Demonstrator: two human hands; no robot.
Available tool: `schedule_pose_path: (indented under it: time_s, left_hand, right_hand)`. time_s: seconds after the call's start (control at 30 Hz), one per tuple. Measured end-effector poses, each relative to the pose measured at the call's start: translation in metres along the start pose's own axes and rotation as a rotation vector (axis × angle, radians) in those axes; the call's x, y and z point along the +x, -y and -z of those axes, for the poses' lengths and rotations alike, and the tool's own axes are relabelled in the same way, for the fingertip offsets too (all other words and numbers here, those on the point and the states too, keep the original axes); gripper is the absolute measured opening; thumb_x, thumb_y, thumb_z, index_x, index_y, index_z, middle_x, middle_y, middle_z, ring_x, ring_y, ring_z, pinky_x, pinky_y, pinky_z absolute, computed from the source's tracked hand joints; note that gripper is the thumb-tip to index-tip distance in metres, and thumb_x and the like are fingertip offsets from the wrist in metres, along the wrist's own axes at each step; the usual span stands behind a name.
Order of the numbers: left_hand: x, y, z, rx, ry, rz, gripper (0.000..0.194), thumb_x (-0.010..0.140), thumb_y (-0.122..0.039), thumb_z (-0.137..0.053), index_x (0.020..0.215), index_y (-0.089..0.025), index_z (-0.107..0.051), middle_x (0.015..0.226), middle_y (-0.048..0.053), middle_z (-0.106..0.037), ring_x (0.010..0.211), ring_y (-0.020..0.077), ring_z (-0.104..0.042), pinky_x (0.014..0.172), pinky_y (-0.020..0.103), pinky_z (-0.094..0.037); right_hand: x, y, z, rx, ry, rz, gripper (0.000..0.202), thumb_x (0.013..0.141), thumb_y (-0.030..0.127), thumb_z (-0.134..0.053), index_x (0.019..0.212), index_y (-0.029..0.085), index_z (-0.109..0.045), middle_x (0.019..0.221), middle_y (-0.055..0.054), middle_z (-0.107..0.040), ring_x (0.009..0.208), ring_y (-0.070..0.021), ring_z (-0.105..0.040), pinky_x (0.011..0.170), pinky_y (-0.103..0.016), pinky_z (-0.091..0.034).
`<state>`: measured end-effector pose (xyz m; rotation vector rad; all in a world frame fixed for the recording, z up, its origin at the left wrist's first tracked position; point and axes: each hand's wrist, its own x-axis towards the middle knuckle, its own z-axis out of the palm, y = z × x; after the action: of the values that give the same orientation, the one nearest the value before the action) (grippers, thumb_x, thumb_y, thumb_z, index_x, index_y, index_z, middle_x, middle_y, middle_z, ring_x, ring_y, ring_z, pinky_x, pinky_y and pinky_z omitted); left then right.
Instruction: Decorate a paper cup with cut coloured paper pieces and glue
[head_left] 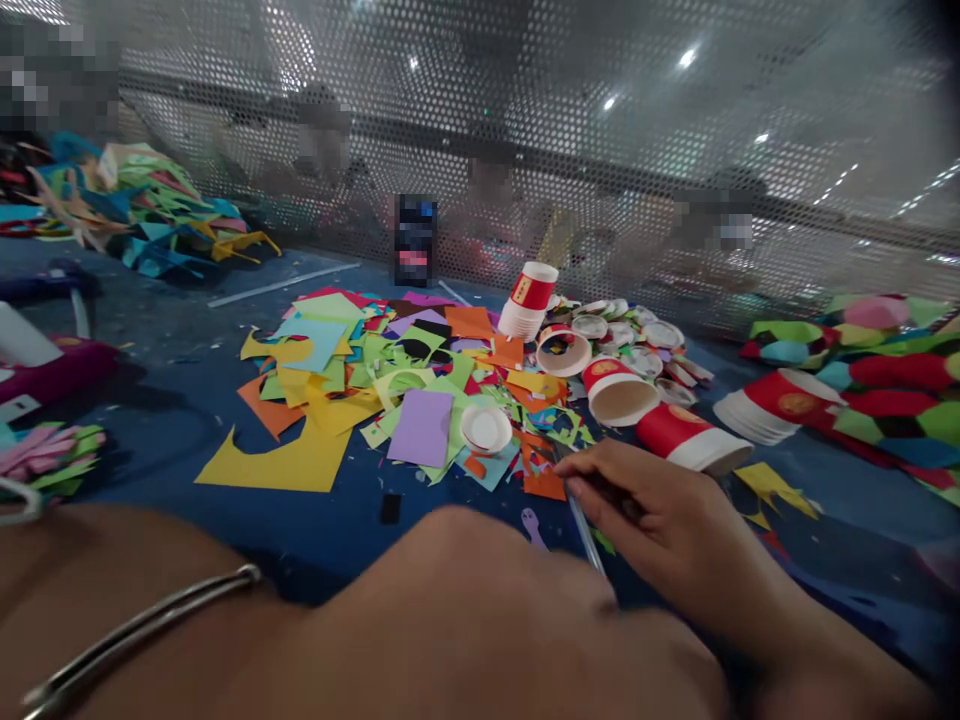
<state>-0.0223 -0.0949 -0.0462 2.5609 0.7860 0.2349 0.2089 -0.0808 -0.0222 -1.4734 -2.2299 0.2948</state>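
Note:
My right hand (pixel 649 505) is closed in a pinch, thumb against forefinger, over the scraps at centre right. A thin pale stick (pixel 588 536) runs from its fingertips down toward my left hand. My left hand (pixel 480 620) fills the lower foreground, large and blurred, with a silver bracelet (pixel 142 635) on the wrist; its fingers are hidden behind its back. Just beyond the hands lie a small purple paper cutout (pixel 532 528), an orange paper scrap (pixel 544 484), a white round lid-like piece (pixel 486 428) and a purple paper sheet (pixel 420 428).
Cut coloured paper (pixel 322 400) is heaped mid-table. Red-and-white paper cups (pixel 619 392) lie or stand at right, beside a pile of pale round pieces (pixel 637 330). A phone (pixel 415 240) stands against the perforated metal screen (pixel 525 90). Patchwork paper shapes (pixel 892 370) are far right.

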Motion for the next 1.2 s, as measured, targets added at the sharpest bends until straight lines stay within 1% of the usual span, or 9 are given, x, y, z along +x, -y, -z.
schedule_pose_path:
  time_s: [0.07, 0.1, 0.17, 0.3, 0.5, 0.7, 0.87, 1.03, 1.2]
  left_hand:
    - [0.009, -0.015, 0.035, 0.130, -0.007, -0.136, 0.014, 0.094, -0.029, -0.056, 0.103, -0.026, -0.066, 0.090, -0.002, -0.072, 0.076, 0.0185, -0.064, 0.064, 0.030, -0.048]
    - [0.015, -0.016, 0.046, 0.166, -0.102, -0.171, 0.015, 0.092, -0.028, -0.058, 0.104, -0.023, -0.064, 0.095, 0.001, -0.072, 0.079, 0.0202, -0.064, 0.065, 0.031, -0.049]
    - [0.029, -0.010, 0.053, 0.186, -0.158, -0.132, 0.021, 0.093, -0.031, -0.060, 0.110, -0.019, -0.061, 0.109, 0.006, -0.069, 0.096, 0.0254, -0.064, 0.075, 0.037, -0.053]
    - [0.048, 0.011, 0.039, 0.219, -0.075, -0.046, 0.035, 0.089, -0.046, -0.063, 0.106, -0.016, -0.062, 0.107, 0.010, -0.065, 0.099, 0.0312, -0.062, 0.078, 0.045, -0.054]
    - [0.051, 0.017, 0.035, 0.295, -0.063, -0.023, 0.025, 0.092, -0.035, -0.056, 0.105, -0.015, -0.061, 0.106, 0.012, -0.064, 0.097, 0.0308, -0.061, 0.077, 0.044, -0.053]
    - [0.052, 0.017, 0.034, 0.281, -0.047, 0.007, 0.021, 0.093, -0.031, -0.054, 0.104, -0.015, -0.060, 0.106, 0.011, -0.063, 0.099, 0.0309, -0.061, 0.081, 0.045, -0.052]
    - [0.052, 0.013, 0.034, 0.232, -0.018, 0.021, 0.016, 0.093, -0.029, -0.053, 0.099, -0.017, -0.060, 0.103, 0.010, -0.062, 0.096, 0.0294, -0.061, 0.078, 0.044, -0.052]
    - [0.044, -0.001, 0.034, 0.155, -0.034, -0.012, 0.021, 0.091, -0.028, -0.057, 0.111, -0.020, -0.059, 0.114, 0.009, -0.060, 0.100, 0.0274, -0.060, 0.080, 0.041, -0.051]
    - [0.041, -0.011, 0.038, 0.082, 0.061, -0.067, 0.016, 0.085, -0.022, -0.067, 0.101, -0.022, -0.063, 0.115, 0.007, -0.059, 0.104, 0.0269, -0.057, 0.081, 0.038, -0.049]
  right_hand:
    - [0.000, 0.001, 0.001, 0.009, -0.004, 0.003, 0.016, 0.097, 0.023, -0.051, 0.101, 0.023, -0.066, 0.090, -0.003, -0.071, 0.075, -0.0177, -0.065, 0.067, -0.029, -0.050]
    - [0.000, 0.002, 0.002, 0.015, -0.004, 0.003, 0.016, 0.097, 0.023, -0.051, 0.100, 0.023, -0.066, 0.091, -0.004, -0.072, 0.077, -0.0182, -0.066, 0.068, -0.030, -0.050]
    - [0.000, 0.003, 0.004, 0.015, -0.006, -0.005, 0.016, 0.097, 0.023, -0.050, 0.099, 0.022, -0.066, 0.093, -0.005, -0.072, 0.080, -0.0192, -0.067, 0.070, -0.030, -0.051]
    - [0.001, 0.000, 0.008, -0.044, -0.055, -0.010, 0.016, 0.096, 0.031, -0.053, 0.099, 0.023, -0.067, 0.086, -0.006, -0.072, 0.076, -0.0212, -0.066, 0.065, -0.030, -0.050]
    - [0.002, -0.008, 0.011, -0.160, -0.118, -0.027, 0.017, 0.092, 0.037, -0.058, 0.095, 0.024, -0.069, 0.077, -0.005, -0.069, 0.070, -0.0214, -0.063, 0.058, -0.028, -0.046]
    - [-0.002, -0.011, 0.022, -0.210, -0.091, -0.063, 0.013, 0.094, 0.031, -0.056, 0.090, 0.023, -0.065, 0.077, -0.004, -0.067, 0.066, -0.0188, -0.060, 0.055, -0.027, -0.041]
    - [-0.004, -0.011, 0.028, -0.263, 0.000, -0.152, 0.010, 0.094, 0.024, -0.053, 0.093, 0.022, -0.062, 0.080, -0.002, -0.064, 0.064, -0.0169, -0.056, 0.056, -0.028, -0.037]
    - [-0.005, -0.014, 0.022, -0.426, 0.112, -0.165, 0.006, 0.090, 0.020, -0.058, 0.085, 0.020, -0.060, 0.084, -0.004, -0.063, 0.068, -0.0181, -0.057, 0.058, -0.029, -0.031]
    - [-0.004, -0.015, 0.017, -0.437, 0.112, -0.161, 0.006, 0.089, 0.019, -0.055, 0.084, 0.019, -0.059, 0.082, -0.003, -0.062, 0.065, -0.0174, -0.055, 0.055, -0.028, -0.025]
